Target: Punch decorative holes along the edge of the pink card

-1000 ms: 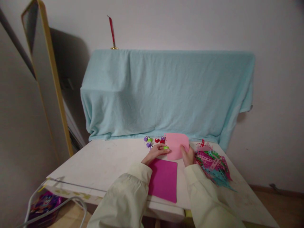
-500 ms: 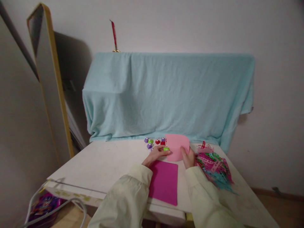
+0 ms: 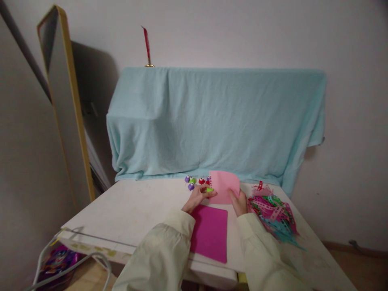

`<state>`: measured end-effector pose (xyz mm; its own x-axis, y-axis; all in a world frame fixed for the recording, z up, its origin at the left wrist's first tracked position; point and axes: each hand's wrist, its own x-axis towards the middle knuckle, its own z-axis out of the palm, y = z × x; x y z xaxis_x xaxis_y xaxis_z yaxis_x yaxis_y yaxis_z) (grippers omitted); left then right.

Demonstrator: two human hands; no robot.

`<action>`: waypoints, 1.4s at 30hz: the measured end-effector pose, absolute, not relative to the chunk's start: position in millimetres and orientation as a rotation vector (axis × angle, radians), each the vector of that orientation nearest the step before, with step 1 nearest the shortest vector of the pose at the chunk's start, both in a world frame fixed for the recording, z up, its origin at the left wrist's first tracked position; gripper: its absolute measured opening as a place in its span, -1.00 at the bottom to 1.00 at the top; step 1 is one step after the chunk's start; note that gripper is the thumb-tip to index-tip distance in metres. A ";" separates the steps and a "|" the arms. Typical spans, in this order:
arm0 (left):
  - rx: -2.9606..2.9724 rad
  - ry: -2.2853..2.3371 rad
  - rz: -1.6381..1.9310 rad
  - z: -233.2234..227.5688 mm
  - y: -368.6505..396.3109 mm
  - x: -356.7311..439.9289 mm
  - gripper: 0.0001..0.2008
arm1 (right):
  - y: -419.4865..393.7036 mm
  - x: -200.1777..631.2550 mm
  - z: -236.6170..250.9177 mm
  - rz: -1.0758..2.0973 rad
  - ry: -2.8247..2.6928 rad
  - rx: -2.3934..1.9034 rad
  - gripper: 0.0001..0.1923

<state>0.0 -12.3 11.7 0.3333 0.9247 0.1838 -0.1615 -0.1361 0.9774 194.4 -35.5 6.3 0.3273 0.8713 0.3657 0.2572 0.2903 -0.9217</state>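
My right hand (image 3: pixel 239 202) holds a light pink sheet of paper (image 3: pixel 223 186) by its lower right edge, lifted a little above the white table (image 3: pixel 130 210). My left hand (image 3: pixel 198 196) grips a small green punch (image 3: pixel 209 189) at the sheet's left edge, where a row of small holes shows. A magenta sheet (image 3: pixel 209 232) lies flat on the table below both hands. Both arms wear pale cream sleeves.
Several small purple, green and red punches (image 3: pixel 194 181) sit behind my left hand. A heap of punched coloured paper strips (image 3: pixel 271 214) lies to the right. A light blue cloth (image 3: pixel 212 121) covers furniture behind the table. A mirror (image 3: pixel 65 97) leans at the left.
The pink sheet has shifted slightly left and tilted, with both hands staying on it. The camera view has drifted a little; the rest is unchanged.
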 end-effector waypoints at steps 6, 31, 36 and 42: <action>1.378 0.787 1.144 11.9 -10.5 1.5 -0.60 | -33.5 195.6 5.1 0.577 -1.184 -1.229 -0.57; 1.509 0.750 1.052 16.9 -19.1 7.0 -0.62 | -23.4 205.8 -7.9 0.478 -1.091 -1.214 -0.56; 1.480 0.761 1.070 18.4 -18.4 7.2 -0.62 | -23.4 205.7 -9.9 0.491 -1.115 -1.222 -0.61; 1.449 0.742 1.079 16.2 -16.4 7.6 -0.63 | -22.0 206.9 -12.2 0.494 -1.132 -1.262 -0.65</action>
